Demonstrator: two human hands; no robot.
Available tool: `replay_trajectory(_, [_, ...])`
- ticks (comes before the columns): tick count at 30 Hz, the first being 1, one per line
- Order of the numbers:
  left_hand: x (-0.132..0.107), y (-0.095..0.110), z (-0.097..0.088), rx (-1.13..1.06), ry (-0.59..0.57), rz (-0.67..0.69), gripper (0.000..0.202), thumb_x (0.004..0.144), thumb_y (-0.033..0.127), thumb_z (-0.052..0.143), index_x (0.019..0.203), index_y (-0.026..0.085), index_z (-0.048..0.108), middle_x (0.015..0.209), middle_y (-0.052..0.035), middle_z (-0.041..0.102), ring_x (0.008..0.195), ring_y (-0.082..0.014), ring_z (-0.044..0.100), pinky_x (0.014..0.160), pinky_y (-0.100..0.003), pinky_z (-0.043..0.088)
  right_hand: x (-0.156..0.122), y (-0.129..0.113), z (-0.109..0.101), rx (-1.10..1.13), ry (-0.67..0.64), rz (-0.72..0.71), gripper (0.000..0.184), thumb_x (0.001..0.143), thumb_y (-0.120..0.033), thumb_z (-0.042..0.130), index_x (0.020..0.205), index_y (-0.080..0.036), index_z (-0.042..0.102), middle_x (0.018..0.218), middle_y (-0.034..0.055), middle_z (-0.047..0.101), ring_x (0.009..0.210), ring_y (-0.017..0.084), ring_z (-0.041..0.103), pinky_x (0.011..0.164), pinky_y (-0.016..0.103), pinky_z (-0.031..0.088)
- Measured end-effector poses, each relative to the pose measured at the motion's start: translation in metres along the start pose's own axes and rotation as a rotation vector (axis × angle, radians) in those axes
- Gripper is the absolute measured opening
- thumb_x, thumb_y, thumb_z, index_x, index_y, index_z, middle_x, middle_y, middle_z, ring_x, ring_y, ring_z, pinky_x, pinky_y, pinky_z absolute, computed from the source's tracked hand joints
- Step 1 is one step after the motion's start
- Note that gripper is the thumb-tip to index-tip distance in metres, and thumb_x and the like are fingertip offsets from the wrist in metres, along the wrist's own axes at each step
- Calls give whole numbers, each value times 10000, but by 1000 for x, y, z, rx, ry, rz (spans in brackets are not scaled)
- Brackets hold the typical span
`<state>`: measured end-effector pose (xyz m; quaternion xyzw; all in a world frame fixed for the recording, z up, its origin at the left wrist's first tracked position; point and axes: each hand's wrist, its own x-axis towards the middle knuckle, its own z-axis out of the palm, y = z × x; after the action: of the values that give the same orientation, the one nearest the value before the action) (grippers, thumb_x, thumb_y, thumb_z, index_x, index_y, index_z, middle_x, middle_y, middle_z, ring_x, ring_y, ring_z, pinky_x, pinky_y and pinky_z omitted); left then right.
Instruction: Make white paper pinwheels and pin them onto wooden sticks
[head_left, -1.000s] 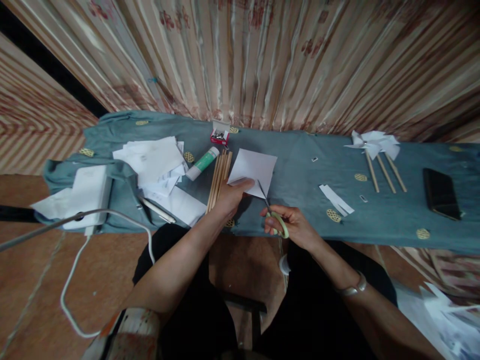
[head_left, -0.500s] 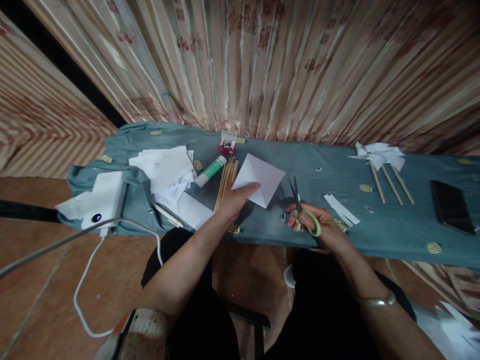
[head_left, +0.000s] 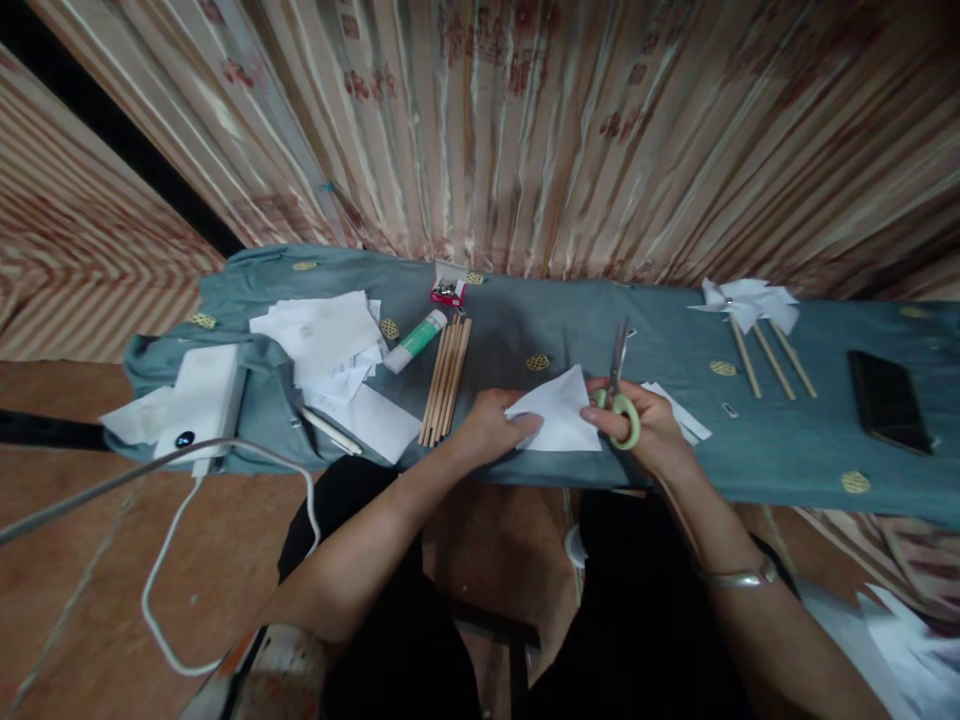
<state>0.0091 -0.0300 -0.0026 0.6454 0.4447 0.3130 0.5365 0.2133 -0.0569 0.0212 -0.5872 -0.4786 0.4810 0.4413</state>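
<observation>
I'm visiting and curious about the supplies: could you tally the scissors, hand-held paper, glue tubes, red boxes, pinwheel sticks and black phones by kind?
Scissors: 1
Hand-held paper: 1
Glue tube: 1
Red box: 1
Pinwheel sticks: 3
Black phone: 1
Total: 8

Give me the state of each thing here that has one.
Paper sheet: held by left grip, right grip at its edge.
Scissors: in right grip, blades nearly together.
Small box: open, metal pieces inside.
Glue stick: lying, cap unclear.
Sticks: loose, side by side.
Pinwheels: assembled, lying.
Phone: lying, dark.
White box: cable plugged in.
Paper pile: loosely stacked.
</observation>
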Motion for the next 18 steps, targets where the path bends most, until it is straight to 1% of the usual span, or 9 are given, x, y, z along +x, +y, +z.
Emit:
replay_trajectory(3, [2,0,-5,-15,17,-32,200,674,296,636,726,115,705,620,11,585,604,-131,513,531,-215,359,2,1,4,-2,3,22,407,518,-413,846,814,-201,664,627,-48,612,528,98,495,515,235,412])
replay_trajectory(4, [4,0,-6,-28,50,-43,202,657,294,649,733,117,710,627,7,602,605,-137,525,531,-215,366,3,3,4,5,-2,29,406,521,-415,840,813,-197,660,618,-50,611,525,97,495,517,236,416])
replay_trajectory(8, [9,-2,-10,-224,135,-69,260,603,296,707,797,125,730,674,-1,660,599,-139,559,547,-222,412,3,7,9,79,-30,69,402,498,-400,847,787,-190,665,618,-46,633,531,97,508,529,233,429])
replay_trajectory(11, [12,-4,-10,-357,194,-96,264,566,294,747,769,127,729,655,0,668,568,-130,556,540,-227,423,2,8,15,134,-22,101,397,464,-393,864,728,-189,648,571,-54,612,504,90,490,503,223,404])
replay_trajectory(14, [13,-6,-8,-429,253,-121,274,559,309,778,763,134,728,645,1,672,554,-128,559,521,-227,419,2,9,21,160,-2,110,403,459,-405,873,697,-190,630,540,-56,592,481,87,477,485,220,385])
replay_trajectory(16, [15,-7,-8,-461,305,-126,280,555,319,795,758,138,729,637,3,674,541,-125,557,510,-226,418,1,10,22,163,-14,110,413,475,-432,872,709,-192,631,549,-50,600,484,92,489,485,223,389])
replay_trajectory(18, [18,-8,-11,-492,361,-114,286,545,322,810,752,141,732,640,5,680,536,-123,561,510,-229,426,-2,11,22,165,-51,104,432,525,-490,850,761,-192,645,593,-31,633,506,100,518,496,227,404])
